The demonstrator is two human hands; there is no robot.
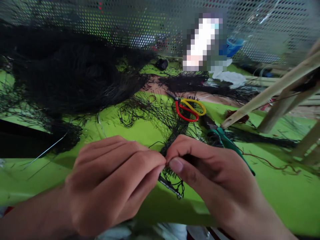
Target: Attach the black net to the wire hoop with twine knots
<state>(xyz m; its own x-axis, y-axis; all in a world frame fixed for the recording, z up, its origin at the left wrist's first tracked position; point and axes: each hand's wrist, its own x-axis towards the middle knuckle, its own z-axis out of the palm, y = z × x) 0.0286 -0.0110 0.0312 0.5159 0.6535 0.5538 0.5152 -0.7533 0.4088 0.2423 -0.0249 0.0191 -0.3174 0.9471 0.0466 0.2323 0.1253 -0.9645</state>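
Note:
My left hand (117,183) is closed, with thumb and forefinger pinched together. Its fingertips meet those of my right hand (205,176), which is pinched too. Between and below the fingertips hangs the edge of some black netting (172,172), gripped there; the exact strand is hidden by the fingers. A thin dark rod (171,186) runs through the net's loops just under my right thumb. More of the same netting (160,111) spreads behind my hands. Scissors (188,110) with one red and one yellow handle lie on it.
Green-handled pliers (228,141) rest right of the scissors, beside wooden poles (270,90). A big heap of black netting (75,73) fills the left back. Thin metal wire (47,150) sticks out at left. Behind the green table (282,190) stands a perforated panel (120,20). A blurred-out patch hides something bright.

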